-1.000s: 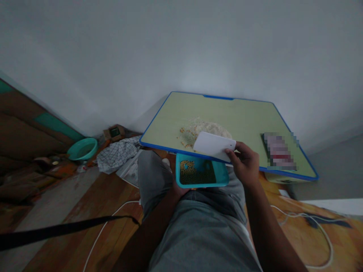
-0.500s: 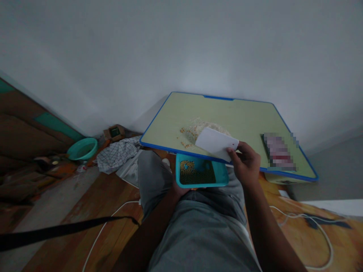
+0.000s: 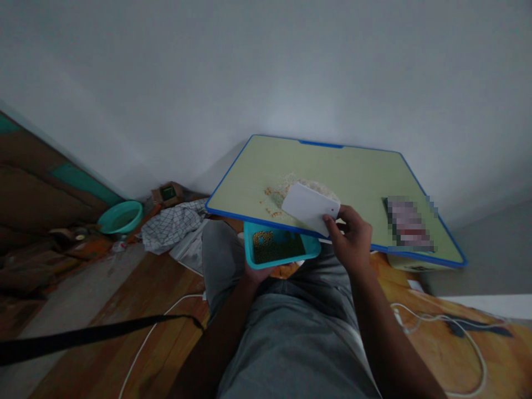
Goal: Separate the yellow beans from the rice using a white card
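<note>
In the head view, the right hand (image 3: 351,244) pinched a thin white card (image 3: 310,208), likely light and stiff, by its near corner over the grain pile (image 3: 286,187) on the table (image 3: 366,166). The left hand (image 3: 254,272), fingers mostly hidden, seemingly cupped the teal tray (image 3: 281,246) from below.

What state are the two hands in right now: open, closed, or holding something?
Left hand: holding the teal tray from beneath, fingers mostly hidden.
Right hand: closed on the white scraper.
</note>
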### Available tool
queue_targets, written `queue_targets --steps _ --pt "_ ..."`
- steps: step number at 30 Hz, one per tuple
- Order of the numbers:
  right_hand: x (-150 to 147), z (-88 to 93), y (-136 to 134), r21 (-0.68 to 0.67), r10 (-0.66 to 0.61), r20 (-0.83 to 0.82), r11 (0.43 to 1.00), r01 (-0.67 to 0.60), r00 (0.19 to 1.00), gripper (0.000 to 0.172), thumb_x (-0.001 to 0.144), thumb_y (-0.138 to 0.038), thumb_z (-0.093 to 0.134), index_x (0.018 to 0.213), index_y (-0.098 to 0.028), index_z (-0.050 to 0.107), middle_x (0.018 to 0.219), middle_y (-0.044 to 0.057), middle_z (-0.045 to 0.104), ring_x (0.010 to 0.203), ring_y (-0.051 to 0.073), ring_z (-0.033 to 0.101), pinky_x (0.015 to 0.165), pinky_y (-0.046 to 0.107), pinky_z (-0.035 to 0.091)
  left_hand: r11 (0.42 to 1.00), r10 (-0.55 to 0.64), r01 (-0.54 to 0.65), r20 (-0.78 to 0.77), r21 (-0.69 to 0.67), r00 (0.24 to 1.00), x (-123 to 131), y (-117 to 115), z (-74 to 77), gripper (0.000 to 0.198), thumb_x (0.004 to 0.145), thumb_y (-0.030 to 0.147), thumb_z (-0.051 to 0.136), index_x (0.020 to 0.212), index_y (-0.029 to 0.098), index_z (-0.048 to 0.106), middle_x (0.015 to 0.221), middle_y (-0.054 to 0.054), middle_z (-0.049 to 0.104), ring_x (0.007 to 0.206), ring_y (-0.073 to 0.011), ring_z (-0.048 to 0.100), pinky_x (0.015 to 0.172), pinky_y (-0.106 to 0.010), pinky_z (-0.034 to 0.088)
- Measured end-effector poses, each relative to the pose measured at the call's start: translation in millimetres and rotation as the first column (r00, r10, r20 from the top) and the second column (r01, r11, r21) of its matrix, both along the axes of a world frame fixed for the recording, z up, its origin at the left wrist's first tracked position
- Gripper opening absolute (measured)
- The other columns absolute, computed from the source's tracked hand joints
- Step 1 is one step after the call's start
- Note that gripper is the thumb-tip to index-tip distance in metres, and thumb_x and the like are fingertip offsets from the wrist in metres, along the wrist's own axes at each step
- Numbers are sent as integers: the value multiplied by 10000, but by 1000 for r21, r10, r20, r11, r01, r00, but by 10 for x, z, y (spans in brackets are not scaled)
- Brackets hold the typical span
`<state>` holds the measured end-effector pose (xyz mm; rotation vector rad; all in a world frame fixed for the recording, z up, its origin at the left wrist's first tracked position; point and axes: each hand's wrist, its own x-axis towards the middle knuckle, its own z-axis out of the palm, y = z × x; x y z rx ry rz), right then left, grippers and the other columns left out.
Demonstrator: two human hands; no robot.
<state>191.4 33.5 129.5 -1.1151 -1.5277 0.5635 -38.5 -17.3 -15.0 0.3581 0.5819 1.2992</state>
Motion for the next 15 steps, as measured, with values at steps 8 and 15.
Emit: queue_targets --steps 8,15 --pt "-37 2 -21 -7 30 15 1000 -30 999 265 978 -491 741 961 -227 726 831 28 694 703 177 652 563 269 590 997 65 -52 259 -57 964 -39 -7 -19 801 1078 755 280 1528 192 630 1766 -108 470 1696 -361 348 1328 -682 206" --pt "-52 -21 -17 11 55 10 998 -55 998 236 989 -452 738 978 -216 736 837 23 693 713 171 658 601 274 612 999 -19 10 195 51 981 -84 29 -166 856 1068 783 215 1567 213 612 1756 -145 476 1719 -474 222 1217 -863 158"
